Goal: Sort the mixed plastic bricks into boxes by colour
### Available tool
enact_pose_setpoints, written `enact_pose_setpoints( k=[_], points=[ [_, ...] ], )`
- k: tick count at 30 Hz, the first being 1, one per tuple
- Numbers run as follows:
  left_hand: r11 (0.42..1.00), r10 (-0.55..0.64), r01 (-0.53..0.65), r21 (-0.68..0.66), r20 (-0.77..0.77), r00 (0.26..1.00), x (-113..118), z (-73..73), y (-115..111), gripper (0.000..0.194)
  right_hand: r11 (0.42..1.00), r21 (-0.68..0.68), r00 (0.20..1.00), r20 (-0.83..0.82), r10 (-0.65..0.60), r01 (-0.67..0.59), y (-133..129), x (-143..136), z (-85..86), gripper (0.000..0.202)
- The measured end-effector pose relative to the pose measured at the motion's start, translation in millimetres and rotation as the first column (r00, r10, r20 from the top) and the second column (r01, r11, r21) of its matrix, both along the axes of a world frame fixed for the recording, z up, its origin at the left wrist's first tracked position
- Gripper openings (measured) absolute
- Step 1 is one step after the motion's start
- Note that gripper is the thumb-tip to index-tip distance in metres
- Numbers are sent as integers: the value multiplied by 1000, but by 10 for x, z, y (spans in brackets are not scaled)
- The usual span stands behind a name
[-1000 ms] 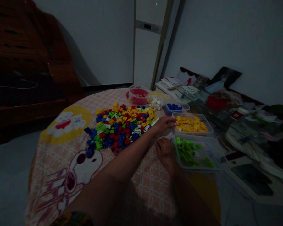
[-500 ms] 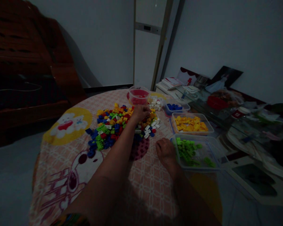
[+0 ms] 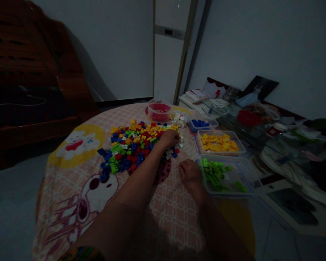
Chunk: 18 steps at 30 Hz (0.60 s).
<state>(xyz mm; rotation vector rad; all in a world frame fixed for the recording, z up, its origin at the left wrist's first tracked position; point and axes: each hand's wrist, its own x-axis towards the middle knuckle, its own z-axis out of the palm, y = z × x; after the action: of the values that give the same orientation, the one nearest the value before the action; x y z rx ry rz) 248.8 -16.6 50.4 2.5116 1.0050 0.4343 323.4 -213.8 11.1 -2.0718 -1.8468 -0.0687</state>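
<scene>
A pile of mixed toy bricks (image 3: 133, 146) lies on the round table's patterned cloth (image 3: 174, 214). My left hand (image 3: 168, 139) is over the right side of this pile, fingers bent down; whatever they hold is hidden. Resting on the cloth beside the green brick box, my right hand (image 3: 189, 174) has its fingers curled, and their contents are too dark to make out. Green bricks (image 3: 216, 174) lie in a clear box, with a box of yellow bricks (image 3: 220, 143) behind it and blue bricks (image 3: 200, 123) in a smaller one. White bricks (image 3: 179, 119) form a small heap.
A round clear tub (image 3: 159, 110) with red bricks stands at the table's far edge. To the right, a glass-topped table (image 3: 230, 121) bears papers, a red bowl (image 3: 249, 118) and a jar (image 3: 276, 129). A wooden bench (image 3: 76, 94) stands at the left.
My left hand has moved right and slightly nearer across the pile, uncovering bricks behind it. My right hand has stayed beside the green brick box.
</scene>
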Motion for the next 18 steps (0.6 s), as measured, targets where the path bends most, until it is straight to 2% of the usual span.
enact_pose_setpoints(
  k=[3, 6, 9, 11, 14, 16, 18],
  points=[
    [1000, -12, 13, 29, -23, 1000, 5, 17, -12, 23, 1000, 0, 1000, 3, 2, -2, 0, -6, 3, 17],
    [995, -80, 73, 72, 88, 993, 90, 83, -96, 28, 1000, 7, 1000, 18, -5, 5, 9, -17, 6, 17],
    [961, -274, 259, 98, 202, 940, 306, 175, -253, 26, 1000, 8, 999, 29, -22, 22, 26, -21, -5, 18],
    [910, -413, 393, 135, 205, 887, 517, 220, -365, 26, 1000, 16, 999, 33, -19, 19, 35, -14, -29, 17],
    [805, -582, 561, 191, 71, 810, 843, 238, -480, 29, 999, 50, 999, 35, -5, 3, 40, 8, -82, 15],
    [765, -615, 611, 201, -50, 787, 999, 227, -510, 31, 998, 63, 1000, 30, -2, 0, 41, 22, -115, 15],
    [756, -602, 618, 215, -142, 786, 1079, 215, -514, 35, 997, 71, 1000, 24, 0, -2, 41, 31, -136, 14]
  ],
)
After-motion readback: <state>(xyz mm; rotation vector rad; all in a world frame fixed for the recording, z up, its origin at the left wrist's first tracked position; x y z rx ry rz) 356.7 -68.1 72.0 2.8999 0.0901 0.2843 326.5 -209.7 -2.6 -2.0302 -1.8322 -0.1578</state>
